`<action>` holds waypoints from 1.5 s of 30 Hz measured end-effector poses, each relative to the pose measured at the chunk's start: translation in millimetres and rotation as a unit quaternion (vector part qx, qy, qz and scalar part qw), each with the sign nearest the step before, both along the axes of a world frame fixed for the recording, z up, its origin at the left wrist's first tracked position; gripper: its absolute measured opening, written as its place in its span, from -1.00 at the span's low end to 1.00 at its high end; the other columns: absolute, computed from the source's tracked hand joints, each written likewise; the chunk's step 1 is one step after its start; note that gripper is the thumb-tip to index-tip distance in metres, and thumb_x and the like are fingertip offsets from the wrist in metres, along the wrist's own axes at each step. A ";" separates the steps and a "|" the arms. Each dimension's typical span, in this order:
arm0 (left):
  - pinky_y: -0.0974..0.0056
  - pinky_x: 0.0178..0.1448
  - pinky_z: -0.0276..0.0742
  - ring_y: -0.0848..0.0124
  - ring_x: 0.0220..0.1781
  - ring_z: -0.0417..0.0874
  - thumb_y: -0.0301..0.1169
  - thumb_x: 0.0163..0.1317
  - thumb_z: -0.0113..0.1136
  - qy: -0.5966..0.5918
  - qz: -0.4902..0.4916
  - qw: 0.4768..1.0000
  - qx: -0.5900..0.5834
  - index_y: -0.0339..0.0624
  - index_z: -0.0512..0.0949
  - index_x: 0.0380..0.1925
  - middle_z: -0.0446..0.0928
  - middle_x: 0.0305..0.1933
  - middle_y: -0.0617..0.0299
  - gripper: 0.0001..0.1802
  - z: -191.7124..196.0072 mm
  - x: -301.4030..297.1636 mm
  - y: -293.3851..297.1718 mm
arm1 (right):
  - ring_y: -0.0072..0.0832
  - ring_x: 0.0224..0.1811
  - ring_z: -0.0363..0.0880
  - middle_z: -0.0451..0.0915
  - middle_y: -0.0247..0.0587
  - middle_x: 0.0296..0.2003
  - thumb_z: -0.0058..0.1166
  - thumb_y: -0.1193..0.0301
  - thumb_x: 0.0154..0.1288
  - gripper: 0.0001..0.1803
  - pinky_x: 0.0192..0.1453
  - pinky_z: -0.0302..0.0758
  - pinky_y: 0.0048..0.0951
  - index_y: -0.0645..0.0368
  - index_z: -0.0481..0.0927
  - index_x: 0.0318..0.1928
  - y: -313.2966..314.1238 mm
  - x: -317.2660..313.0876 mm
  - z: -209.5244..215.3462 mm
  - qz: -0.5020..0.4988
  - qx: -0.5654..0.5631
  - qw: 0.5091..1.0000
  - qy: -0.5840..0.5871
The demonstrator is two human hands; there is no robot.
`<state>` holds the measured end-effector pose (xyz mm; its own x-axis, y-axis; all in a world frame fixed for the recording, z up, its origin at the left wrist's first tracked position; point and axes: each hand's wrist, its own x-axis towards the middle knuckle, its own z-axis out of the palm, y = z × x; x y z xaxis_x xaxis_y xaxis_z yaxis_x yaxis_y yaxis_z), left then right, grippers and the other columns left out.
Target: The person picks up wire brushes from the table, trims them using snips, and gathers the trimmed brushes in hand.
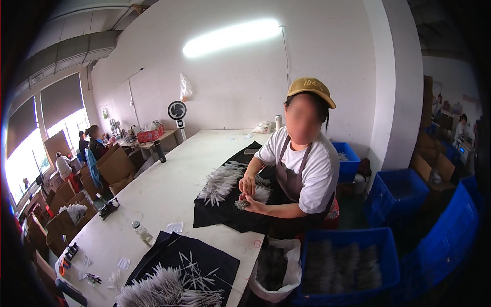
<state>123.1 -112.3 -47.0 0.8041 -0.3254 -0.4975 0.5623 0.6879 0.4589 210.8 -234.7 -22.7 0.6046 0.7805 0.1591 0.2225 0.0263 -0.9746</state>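
Neither of my hands shows in the head view. Nearest to me, a heap of slender white pieces with thin wire-like ends (153, 286) lies on a black cloth (220, 256) on the white table (176, 197). Several of these pieces are spread loosely to the right of the heap. Across the table's right side, a co-worker (307, 163) in a yellow cap and dark apron holds a bundle of similar pieces (241, 204) in both hands. Another white pile (222, 181) rests beside the co-worker on a second black cloth (204, 217).
A glass jar (142, 233), orange-handled scissors (63, 267) and small white papers (174, 227) lie at the left. A white sack (294, 266) and a filled blue crate (394, 256) stand right of the table. Cardboard boxes (61, 233) line the left side. A fan (177, 110) stands behind.
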 end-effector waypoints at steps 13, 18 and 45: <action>0.49 -0.56 0.12 0.55 -0.66 0.12 -0.24 0.26 -0.14 0.026 -0.033 0.997 -0.062 -0.05 0.34 -0.35 0.17 -0.63 0.36 -0.84 14.0 -10.0 -2.2 | -0.51 -0.60 0.46 0.52 -0.22 -0.63 -0.07 0.37 0.10 -0.82 -0.48 0.37 -0.49 0.18 0.55 -0.48 1.8 -1.2 -0.2 -0.001 -0.026 0.997 -0.079; 0.49 -0.55 0.13 0.55 -0.65 0.13 -0.25 0.25 -0.13 0.036 -0.042 0.995 -0.087 -0.05 0.34 -0.36 0.18 -0.62 0.36 -0.85 21.6 -12.3 -5.0 | -0.48 -0.57 0.47 0.51 -0.17 -0.62 -0.06 0.33 0.13 -0.80 -0.44 0.38 -0.47 0.17 0.55 -0.46 7.3 -3.5 -3.8 -0.025 -0.062 0.995 -0.080; 0.28 -0.31 0.51 0.40 -0.30 0.47 -0.33 0.20 -0.05 -0.079 0.259 0.961 0.051 -0.09 0.36 -0.21 0.40 -0.38 0.29 -0.82 40.8 17.1 -0.3 | -0.52 -0.38 0.43 0.50 -0.32 -0.41 0.04 0.50 0.01 -0.89 -0.26 0.32 -0.53 0.16 0.45 -0.38 48.7 -34.8 -12.8 -0.423 0.194 0.873 -0.148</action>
<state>140.3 -112.6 -6.2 0.9130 0.1835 -0.3643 0.0743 0.8033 0.5909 175.9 -186.0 -35.6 0.8263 -0.0723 0.5585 0.5622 0.0456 -0.8258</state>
